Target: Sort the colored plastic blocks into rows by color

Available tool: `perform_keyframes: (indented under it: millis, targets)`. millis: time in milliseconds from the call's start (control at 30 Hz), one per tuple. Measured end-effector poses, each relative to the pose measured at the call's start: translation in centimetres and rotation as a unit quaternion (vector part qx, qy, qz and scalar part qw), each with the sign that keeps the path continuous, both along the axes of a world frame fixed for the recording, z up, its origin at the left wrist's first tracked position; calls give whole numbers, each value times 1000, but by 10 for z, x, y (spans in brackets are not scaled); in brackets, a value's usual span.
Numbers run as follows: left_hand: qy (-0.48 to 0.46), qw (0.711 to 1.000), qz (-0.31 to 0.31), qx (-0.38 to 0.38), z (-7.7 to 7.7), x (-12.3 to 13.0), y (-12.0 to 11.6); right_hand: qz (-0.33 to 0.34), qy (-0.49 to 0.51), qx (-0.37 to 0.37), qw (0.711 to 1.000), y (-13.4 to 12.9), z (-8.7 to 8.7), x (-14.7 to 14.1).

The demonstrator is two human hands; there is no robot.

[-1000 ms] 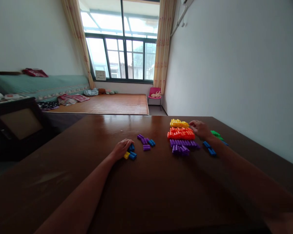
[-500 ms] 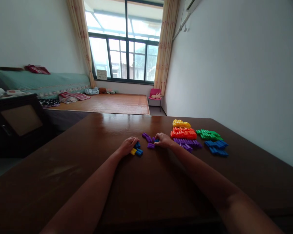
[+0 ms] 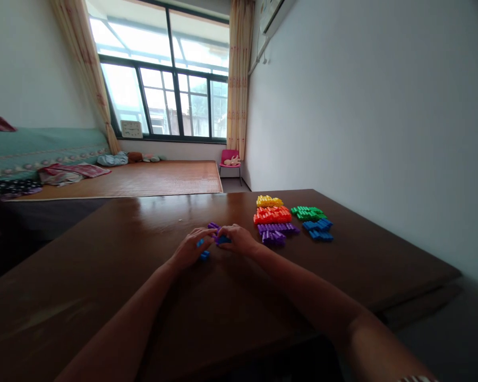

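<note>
My left hand (image 3: 191, 247) lies low over the brown table, its fingers stretched toward my right hand, with small blue pieces (image 3: 204, 255) under and beside it. My right hand (image 3: 237, 240) is closed round a blue piece (image 3: 223, 239), its fingertips close to those of my left hand. Purple pieces (image 3: 212, 226) show just behind and between the hands. To the right lie sorted groups: yellow (image 3: 269, 201), orange-red (image 3: 272, 215), purple (image 3: 278, 232), green (image 3: 309, 213) and blue (image 3: 318, 229).
The brown table (image 3: 103, 297) reaches to a far edge in front of a bed (image 3: 167, 178) with cloths on it. A pink chair (image 3: 230, 158) stands by the curtain. A white wall (image 3: 342, 116) runs along the right.
The view has turned to the right. My hands have come closer together, and my left hand has moved over the pieces between them. The yellow piece beside it is no longer visible.
</note>
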State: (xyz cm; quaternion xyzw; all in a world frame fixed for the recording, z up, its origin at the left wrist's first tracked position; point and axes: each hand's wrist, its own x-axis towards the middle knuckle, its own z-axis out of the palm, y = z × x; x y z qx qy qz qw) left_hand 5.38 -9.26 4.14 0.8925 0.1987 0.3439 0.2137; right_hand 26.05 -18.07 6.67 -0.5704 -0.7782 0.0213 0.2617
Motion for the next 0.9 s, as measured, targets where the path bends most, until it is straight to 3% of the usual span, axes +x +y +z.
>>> perform_keyframes:
  millis: [100, 267, 400, 500, 600, 700, 800, 900]
  targets:
    - [20, 999, -12, -36, 3, 1, -5, -18, -6, -1, 1000, -1, 2, -9]
    - [17, 998, 53, -43, 8, -10, 4, -59, 5, -32, 998, -16, 3, 8]
    - [-3, 993, 112, -25, 8, -17, 11, -125, 173, 30, 976, -46, 18, 73]
    - [9, 993, 120, -15, 2, -15, 14, -219, 320, 92, 917, -78, 22, 159]
    - [23, 992, 124, -5, -3, -12, 15, -383, 379, 170, 825, -118, 6, 252]
    - [23, 990, 136, 0, -5, -12, 17, -556, 271, 163, 768, -154, -27, 316]
    - [29, 989, 143, -3, -8, -15, 21, -611, 192, 86, 763, -171, -56, 340]
    - [38, 988, 148, -8, -12, -18, 26, -613, 139, 74, 774, -168, -67, 338]
